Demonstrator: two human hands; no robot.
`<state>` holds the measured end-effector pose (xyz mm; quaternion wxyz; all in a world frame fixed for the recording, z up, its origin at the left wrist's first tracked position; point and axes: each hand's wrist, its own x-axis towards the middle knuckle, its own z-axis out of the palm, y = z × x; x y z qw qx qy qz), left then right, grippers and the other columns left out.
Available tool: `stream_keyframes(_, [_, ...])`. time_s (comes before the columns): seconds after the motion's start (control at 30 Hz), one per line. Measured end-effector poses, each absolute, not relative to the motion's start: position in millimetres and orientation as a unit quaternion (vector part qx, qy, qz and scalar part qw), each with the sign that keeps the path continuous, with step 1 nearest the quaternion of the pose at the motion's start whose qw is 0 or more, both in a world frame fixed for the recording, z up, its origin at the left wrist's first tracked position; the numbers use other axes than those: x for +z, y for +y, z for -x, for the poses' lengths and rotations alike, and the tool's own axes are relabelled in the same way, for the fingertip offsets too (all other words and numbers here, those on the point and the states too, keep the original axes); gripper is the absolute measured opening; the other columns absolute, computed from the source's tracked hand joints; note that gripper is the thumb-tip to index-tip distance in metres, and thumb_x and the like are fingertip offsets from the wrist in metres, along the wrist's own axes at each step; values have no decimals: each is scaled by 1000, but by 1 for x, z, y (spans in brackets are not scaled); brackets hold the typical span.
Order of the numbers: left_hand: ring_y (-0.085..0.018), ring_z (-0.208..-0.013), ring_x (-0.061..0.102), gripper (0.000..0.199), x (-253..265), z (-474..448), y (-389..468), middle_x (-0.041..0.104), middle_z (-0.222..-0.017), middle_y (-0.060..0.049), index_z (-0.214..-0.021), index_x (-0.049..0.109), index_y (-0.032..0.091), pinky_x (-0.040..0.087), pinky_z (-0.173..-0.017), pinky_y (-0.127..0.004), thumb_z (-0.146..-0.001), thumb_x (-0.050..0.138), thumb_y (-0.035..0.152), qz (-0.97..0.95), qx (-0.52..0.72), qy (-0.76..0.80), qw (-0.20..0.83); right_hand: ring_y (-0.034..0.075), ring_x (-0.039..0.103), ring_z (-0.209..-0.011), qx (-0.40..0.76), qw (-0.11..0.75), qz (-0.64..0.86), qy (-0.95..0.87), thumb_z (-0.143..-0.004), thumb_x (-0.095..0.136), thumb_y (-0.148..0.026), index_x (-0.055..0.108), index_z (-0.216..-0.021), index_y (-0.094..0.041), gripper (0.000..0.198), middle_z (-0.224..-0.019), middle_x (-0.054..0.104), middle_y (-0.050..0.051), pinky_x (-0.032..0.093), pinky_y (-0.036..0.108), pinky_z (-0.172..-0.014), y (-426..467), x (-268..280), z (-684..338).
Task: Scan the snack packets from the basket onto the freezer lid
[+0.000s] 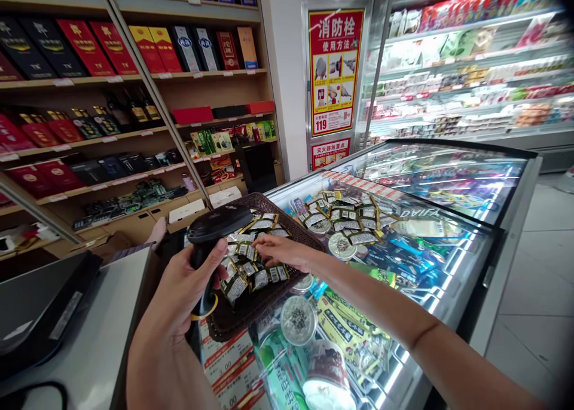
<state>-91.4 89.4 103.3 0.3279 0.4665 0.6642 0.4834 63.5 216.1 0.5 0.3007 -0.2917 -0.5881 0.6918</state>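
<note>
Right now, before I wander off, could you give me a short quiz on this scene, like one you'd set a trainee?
1. What does the person's left hand hold?
2. True or false: the right hand is over the basket, by the small packets.
3. Which is the main colour of the big sign that shows the number 119?
A) blue
B) red
C) green

Key:
1. A black scanner.
2. True.
3. B
</note>
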Motion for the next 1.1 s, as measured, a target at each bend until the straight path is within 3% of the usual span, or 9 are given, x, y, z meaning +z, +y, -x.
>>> stream_keyframes(0.13, [-11,-44,49,55,104,89,87,62,-50,4,-80,57,21,35,-44,-21,-62,72,70,-472,475,670,322,13,59,-88,743,284,244,-555,-79,74,-46,72,-96,-22,29,-107,66,5,51,27,-80,205,-10,-53])
stream_keyframes(0.27, [-11,-46,50,55,104,90,88,62,-51,4,-78,55,21,35,-45,-21,-62,72,71,-480,457,673,328,13,64,-80,764,305,263,-505,-76,75,-44,74,-81,-15,29,-96,71,8,53,27,-78,212,-17,-48])
stream_keyframes(0.37, [-12,-46,50,55,104,92,89,61,-52,4,-82,56,21,36,-46,-22,-62,73,70,-476,462,669,335,13,62,-67,645,336,339,-597,-76,75,-41,72,-68,-17,25,-74,70,3,50,25,-68,218,-13,-55])
stream_keyframes(0.5, [-13,-48,51,59,104,92,89,61,-53,4,-85,58,20,36,-47,-23,-60,73,71,-464,466,676,331,15,57,-59,415,239,377,-793,-73,77,-47,60,-49,-19,40,-49,54,1,41,26,-60,217,0,-68])
stream_keyframes(0.6, [-12,-49,51,56,106,88,86,61,-54,4,-84,58,20,36,-48,-23,-62,73,69,-465,471,674,328,20,61,-78,305,317,407,-801,-78,71,-48,67,-76,-20,29,-76,67,5,44,29,-71,216,0,-68])
stream_keyframes(0.67, [-11,-49,49,53,108,85,84,60,-52,4,-84,57,20,37,-49,-23,-65,73,67,-464,474,672,327,24,60,-99,274,360,407,-793,-73,77,-45,64,-104,-19,42,-107,66,10,45,33,-81,218,-6,-65])
stream_keyframes(0.8, [-10,-48,48,50,109,84,83,59,-52,5,-84,56,21,36,-48,-22,-66,72,66,-464,474,671,332,26,61,-97,360,282,408,-790,-58,87,-38,56,-125,-17,76,-113,65,13,47,34,-77,226,-14,-65])
stream_keyframes(0.97, [-11,-48,50,54,105,91,88,61,-52,4,-80,56,21,37,-48,-23,-64,73,69,-481,459,667,336,19,62,-75,489,203,317,-787,-56,86,-24,71,-91,-20,38,-84,71,1,45,25,-63,219,-6,-70])
stream_keyframes(1.1, [-11,-47,49,53,105,88,86,60,-52,5,-81,57,21,36,-47,-22,-64,73,68,-468,474,667,335,14,57,-61,549,286,295,-728,-60,85,-37,75,-89,-22,34,-72,69,-1,42,22,-53,216,3,-74])
